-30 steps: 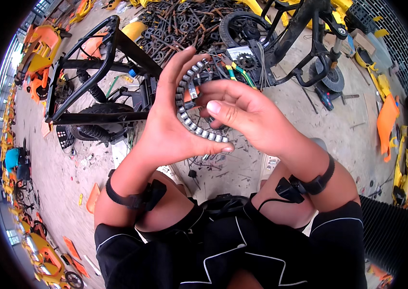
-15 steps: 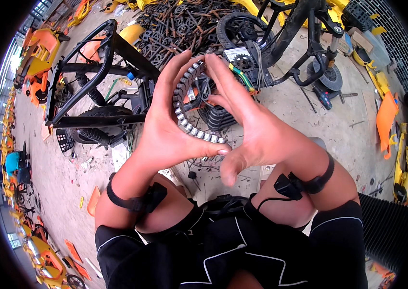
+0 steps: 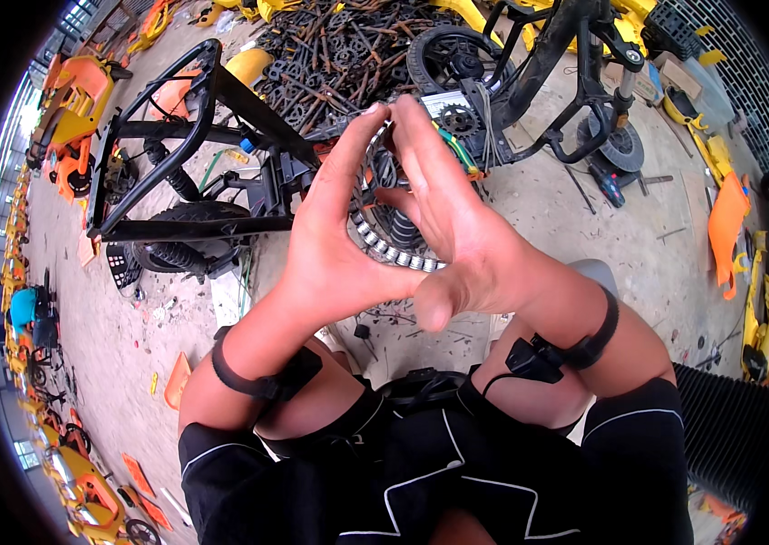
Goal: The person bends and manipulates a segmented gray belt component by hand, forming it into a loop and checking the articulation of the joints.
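A curved, chain-like band of small silver segments (image 3: 383,243) forms an arc between my two hands in front of me. Around its left side curls my left hand (image 3: 335,232), the thumb along the lower end of the arc and the fingertips at its top. My right hand (image 3: 457,213) closes in from the right, its fingertips meeting the left ones and its thumb overlapping the left thumb. Fingers and palms hide much of the band. Behind it, dark coiled parts show through the gap.
A black frame (image 3: 212,113) with a shock absorber and wheel lies at left. Another black frame (image 3: 548,64) stands at far right, near a cordless drill (image 3: 608,185). Beyond is a heap of rusty metal parts (image 3: 330,59). Orange and yellow panels (image 3: 729,227) line the right.
My hands have drawn closer together, narrowing the gap between them. The right hand has moved left, and less of the segmented band shows now.
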Demonstrator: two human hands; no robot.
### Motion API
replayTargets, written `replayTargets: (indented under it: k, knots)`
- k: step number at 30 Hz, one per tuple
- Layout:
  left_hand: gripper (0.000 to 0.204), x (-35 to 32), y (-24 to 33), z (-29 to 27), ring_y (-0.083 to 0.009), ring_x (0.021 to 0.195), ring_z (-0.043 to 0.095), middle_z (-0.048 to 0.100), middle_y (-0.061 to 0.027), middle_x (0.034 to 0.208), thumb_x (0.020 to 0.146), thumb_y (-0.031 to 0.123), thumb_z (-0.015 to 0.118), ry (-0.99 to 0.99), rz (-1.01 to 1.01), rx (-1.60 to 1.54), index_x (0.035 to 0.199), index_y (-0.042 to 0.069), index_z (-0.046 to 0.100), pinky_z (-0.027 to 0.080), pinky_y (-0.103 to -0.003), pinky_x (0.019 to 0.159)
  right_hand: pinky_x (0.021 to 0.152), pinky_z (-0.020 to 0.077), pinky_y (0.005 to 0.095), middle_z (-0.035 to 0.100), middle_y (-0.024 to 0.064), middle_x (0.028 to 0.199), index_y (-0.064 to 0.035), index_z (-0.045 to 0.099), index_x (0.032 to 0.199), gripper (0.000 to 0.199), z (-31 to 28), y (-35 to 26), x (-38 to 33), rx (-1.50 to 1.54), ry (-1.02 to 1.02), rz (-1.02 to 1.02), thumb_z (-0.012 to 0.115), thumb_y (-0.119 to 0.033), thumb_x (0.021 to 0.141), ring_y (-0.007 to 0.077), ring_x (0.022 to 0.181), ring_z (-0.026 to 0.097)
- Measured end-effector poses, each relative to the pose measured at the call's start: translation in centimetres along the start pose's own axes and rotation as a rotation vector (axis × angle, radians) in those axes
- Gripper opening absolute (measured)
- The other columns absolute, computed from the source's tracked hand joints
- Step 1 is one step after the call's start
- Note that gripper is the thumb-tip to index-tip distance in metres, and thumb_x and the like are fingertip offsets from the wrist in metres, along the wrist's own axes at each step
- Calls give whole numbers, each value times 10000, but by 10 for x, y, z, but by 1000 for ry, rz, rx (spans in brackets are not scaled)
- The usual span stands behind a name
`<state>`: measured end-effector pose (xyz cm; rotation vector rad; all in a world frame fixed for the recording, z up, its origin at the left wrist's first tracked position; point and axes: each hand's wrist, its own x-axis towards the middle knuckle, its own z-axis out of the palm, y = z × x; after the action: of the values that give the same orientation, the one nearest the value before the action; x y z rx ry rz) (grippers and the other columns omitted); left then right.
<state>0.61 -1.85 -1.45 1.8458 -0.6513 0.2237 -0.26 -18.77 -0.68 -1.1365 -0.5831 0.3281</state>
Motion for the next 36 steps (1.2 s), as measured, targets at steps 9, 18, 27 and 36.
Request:
replayTargets:
  k: [9,18,27,36]
  knots:
    - [1231,2,2,8,-318,1326,499,453,-211,1464,499,285,962,-24,85,192,1494,-15,304,459,-400,1050,1197,108,430,-65,263,1619,57,-115,1525,1165,-7,-2,-3,-176,51,-2,479,-717,888,327,1514,-55]
    - [1297,3,0,3,-341,1351,470,389,-240,1504,493,279,964,-66,78,244,1514,-44,232,429,-402,1083,1198,136,379,26,299,1604,129,-59,1506,1087,-3,-5,-3,-160,77,58,457,-655,957,329,1510,31]
    - [1280,2,-2,-7,-329,1360,458,412,-251,1485,511,304,963,-112,-45,19,1516,-32,245,384,-404,1113,1151,280,407,235,240,1535,125,194,1498,1030,-16,6,-1,-201,31,109,610,-608,904,299,1449,255]
    - [1267,0,-2,-30,-311,1355,466,473,-202,1458,491,414,956,-184,-70,43,1498,-15,318,367,-410,1123,1222,174,460,180,220,1599,84,104,1529,1420,-27,7,0,-192,-89,126,901,-523,523,310,1494,180]
